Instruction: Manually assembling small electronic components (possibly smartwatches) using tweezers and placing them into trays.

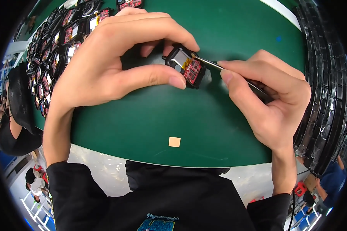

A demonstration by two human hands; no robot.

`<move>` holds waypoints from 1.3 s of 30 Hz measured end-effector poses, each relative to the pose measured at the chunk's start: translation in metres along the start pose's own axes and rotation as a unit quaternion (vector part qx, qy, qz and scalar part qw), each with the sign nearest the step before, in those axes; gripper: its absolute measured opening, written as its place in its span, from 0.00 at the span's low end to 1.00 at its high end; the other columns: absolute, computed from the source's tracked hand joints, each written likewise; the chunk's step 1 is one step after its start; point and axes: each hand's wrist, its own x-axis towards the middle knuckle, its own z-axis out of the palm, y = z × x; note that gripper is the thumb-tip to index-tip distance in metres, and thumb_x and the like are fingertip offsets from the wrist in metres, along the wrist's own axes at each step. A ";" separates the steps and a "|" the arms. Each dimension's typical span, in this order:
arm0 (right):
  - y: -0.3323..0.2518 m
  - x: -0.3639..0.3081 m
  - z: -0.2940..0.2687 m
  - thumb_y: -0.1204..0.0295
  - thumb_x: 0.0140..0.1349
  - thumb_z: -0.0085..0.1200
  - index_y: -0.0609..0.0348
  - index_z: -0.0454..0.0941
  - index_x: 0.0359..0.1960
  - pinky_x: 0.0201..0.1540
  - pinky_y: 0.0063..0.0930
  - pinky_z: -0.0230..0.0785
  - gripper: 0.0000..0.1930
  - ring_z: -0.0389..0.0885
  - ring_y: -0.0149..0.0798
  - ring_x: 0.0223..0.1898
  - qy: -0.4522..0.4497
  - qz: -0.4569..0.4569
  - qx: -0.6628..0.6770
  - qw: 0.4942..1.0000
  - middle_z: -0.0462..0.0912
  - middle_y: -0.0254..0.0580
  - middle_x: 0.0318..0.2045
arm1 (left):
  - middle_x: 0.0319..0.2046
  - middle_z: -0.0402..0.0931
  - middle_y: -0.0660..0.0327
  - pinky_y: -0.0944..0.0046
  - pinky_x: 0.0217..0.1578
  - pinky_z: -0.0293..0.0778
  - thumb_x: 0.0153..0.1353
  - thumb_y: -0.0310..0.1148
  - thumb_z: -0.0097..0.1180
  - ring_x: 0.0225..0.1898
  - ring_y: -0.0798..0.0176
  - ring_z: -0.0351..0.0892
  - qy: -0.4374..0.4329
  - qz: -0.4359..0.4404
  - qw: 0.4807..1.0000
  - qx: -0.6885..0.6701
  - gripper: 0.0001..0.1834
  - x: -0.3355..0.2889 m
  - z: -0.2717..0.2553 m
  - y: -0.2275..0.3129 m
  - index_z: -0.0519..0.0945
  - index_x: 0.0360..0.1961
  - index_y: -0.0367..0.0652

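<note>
Between the thumb and fingers of my left hand [115, 57] is a small black device housing [184, 66], its inside facing up. It contains a red circuit board [193, 72], a silver-grey block [181, 57] and a yellow-orange strip between them. My right hand [270, 92] is closed on slim metal tweezers [210, 62]. The tips touch or nearly touch the upper edge of the housing, near the orange strip; whether they pinch anything is too small to tell. A small beige square [174, 142] lies on the green table nearer to me.
Many similar opened black devices [46, 79] with red boards crowd the table's left side. Another device [129, 4] lies at the far edge of view. Stacked black trays [324, 88] in clear wrap line the right. The green table [142, 127] curves in front of me. Other people sit beyond both sides.
</note>
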 end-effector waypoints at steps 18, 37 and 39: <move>0.003 0.001 0.000 0.88 0.58 0.68 0.69 0.94 0.42 0.27 0.19 0.63 0.11 0.78 0.24 0.25 -0.013 -0.014 -0.003 1.000 0.84 0.36 0.24 | 0.37 0.87 0.64 0.62 0.45 0.69 0.57 0.49 0.79 0.37 0.63 0.75 0.009 0.046 0.999 -0.022 0.27 0.002 0.005 -0.006 0.92 0.50 0.40; 0.006 -0.001 0.007 0.87 0.56 0.70 0.65 0.95 0.39 0.23 0.21 0.55 0.10 0.71 0.22 0.19 0.030 -0.071 -0.006 0.997 0.81 0.34 0.20 | 0.37 0.87 0.62 0.61 0.46 0.70 0.53 0.50 0.81 0.37 0.62 0.75 -0.006 0.020 1.000 0.007 0.29 0.000 0.000 -0.004 0.93 0.48 0.39; 0.007 -0.001 0.007 0.86 0.57 0.70 0.65 0.95 0.38 0.22 0.21 0.54 0.09 0.69 0.22 0.18 0.030 -0.071 0.000 0.997 0.80 0.33 0.20 | 0.37 0.87 0.62 0.60 0.47 0.69 0.53 0.49 0.81 0.36 0.62 0.75 -0.007 0.028 1.000 0.008 0.28 0.000 0.000 -0.005 0.93 0.48 0.39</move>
